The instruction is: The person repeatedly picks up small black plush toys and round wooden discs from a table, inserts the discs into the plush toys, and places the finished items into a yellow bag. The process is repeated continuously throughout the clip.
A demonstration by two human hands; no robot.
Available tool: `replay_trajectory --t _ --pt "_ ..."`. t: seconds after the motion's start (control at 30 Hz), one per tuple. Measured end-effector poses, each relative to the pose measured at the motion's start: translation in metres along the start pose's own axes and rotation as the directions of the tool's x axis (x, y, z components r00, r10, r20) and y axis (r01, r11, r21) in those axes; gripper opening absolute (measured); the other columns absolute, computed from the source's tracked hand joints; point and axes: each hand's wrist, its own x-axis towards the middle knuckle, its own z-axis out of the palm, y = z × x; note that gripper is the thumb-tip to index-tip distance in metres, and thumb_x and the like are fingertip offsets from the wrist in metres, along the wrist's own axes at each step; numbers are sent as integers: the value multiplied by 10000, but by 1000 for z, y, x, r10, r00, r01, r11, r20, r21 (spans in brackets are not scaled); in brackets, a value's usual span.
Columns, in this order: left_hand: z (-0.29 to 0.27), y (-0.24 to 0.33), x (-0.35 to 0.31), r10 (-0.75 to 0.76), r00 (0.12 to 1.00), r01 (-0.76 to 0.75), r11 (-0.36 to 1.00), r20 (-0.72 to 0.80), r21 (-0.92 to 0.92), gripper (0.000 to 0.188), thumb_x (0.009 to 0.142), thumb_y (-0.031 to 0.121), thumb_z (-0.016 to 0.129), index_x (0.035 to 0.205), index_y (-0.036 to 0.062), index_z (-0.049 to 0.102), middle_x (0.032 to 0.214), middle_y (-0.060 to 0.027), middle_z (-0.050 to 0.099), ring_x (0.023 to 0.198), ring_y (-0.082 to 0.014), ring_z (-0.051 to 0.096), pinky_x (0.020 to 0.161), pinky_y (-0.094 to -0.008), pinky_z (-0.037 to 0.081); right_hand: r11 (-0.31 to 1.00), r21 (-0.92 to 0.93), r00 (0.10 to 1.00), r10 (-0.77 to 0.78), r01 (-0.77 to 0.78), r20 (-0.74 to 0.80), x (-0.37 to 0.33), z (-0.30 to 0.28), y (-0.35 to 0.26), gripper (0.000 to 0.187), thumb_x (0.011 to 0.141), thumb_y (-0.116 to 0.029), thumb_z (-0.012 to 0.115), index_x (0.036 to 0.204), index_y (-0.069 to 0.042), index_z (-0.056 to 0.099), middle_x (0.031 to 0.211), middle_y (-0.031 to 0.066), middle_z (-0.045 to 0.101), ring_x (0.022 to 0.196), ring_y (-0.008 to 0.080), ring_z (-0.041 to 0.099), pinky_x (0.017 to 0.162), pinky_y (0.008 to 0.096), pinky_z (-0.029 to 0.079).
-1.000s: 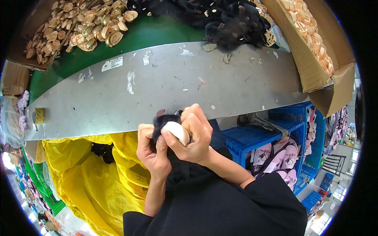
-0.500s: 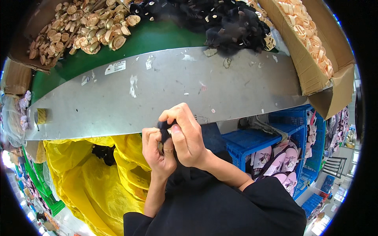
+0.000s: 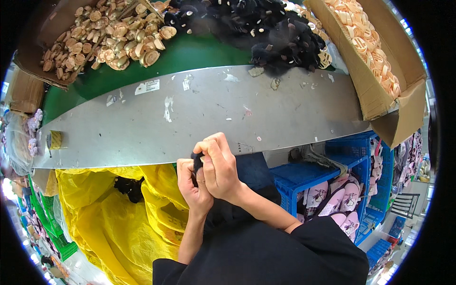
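A small black fuzzy piece [image 3: 197,161] is pinched between my two hands, just in front of the table's near edge. My left hand [image 3: 194,187] grips it from the left with curled fingers. From the right and above, my right hand [image 3: 219,168] closes on the same piece, thumb and fingertips together. The fingers cover most of it, so its full shape is hidden. At the back of the table lies a pile of similar black fuzzy pieces [image 3: 285,40] with small pale bits among them.
Gold and beige oval parts [image 3: 118,40] spill from a carton at the back left. A cardboard box [image 3: 351,66] of peach plastic parts stands right. The metal table edge [image 3: 156,128] lies ahead. A yellow bag [image 3: 104,223] hangs left; a blue crate [image 3: 294,183] holds pink slippers.
Both hands still hold the black piece, and their fingers have shifted slightly around it. The whole view has moved a little, so table and hands appear slightly lower.
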Motion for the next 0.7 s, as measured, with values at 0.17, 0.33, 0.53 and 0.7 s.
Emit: replay_trajectory --t 0.17,0.33,0.53,0.7 --pt "-4 -3 1 15 999 -16 999 31 39 199 1002 143 583 868 34 483 891 -30 430 816 -138 420 738 -277 373 999 34 999 37 -36 -24 0 2 -3 189 912 -69 471 1043 -1 589 955 176 540 774 322 590 669 411 528" --pt "-13 5 7 125 988 -137 980 88 146 189 951 130 635 872 25 498 865 -113 462 784 -265 454 700 -350 407 983 -8 980 182 -182 80 9 -14 -13 245 930 -138 440 1000 13 620 918 150 548 831 280 565 737 384 497" --pt "-16 16 22 316 934 -354 885 167 304 171 860 18 678 913 26 515 881 -150 499 805 -344 490 694 -408 431 930 205 945 271 -306 181 27 -20 -19 229 962 -154 430 932 10 586 884 133 532 790 239 526 744 328 445" --pt "-7 21 22 271 958 -287 924 97 253 144 916 35 639 911 17 497 900 -152 471 807 -327 470 702 -400 419 923 237 947 264 -303 183 32 -18 -24 176 972 -91 415 875 8 523 846 154 502 745 279 493 726 363 438"
